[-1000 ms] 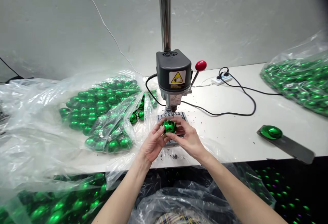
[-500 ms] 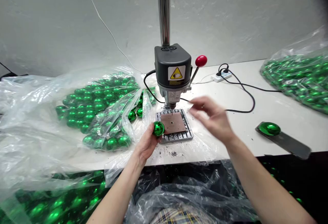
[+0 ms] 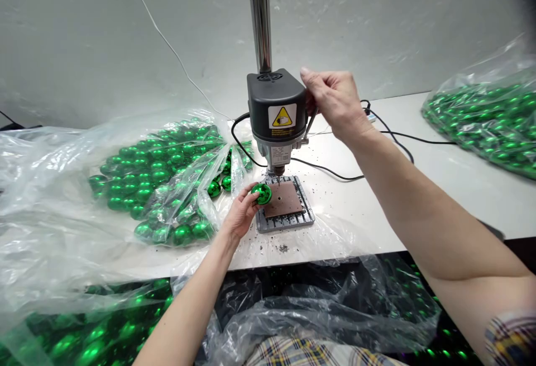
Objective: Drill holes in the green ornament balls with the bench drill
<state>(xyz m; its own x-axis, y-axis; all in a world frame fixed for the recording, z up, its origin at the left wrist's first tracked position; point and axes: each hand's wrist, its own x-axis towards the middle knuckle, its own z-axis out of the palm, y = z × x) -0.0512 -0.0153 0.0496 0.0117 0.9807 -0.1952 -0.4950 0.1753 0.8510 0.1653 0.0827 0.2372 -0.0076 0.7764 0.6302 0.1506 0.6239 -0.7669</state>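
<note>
My left hand pinches a shiny green ball at the left edge of a brown square board. That board lies on the grey slotted base of a small drill press, under its bit. Around the lever on the right side of the drill head, my right hand is closed; it hides the red knob. Dark shavings are scattered over the base and the table.
A clear bag of green balls lies open at the left, and another bag sits at the far right. Black cables run behind the press. More green balls show below the table edge.
My right hand has moved up from beside the base onto the lever's knob. My left hand has raised the green ball slightly, nearer the board. The view has shifted a little.
</note>
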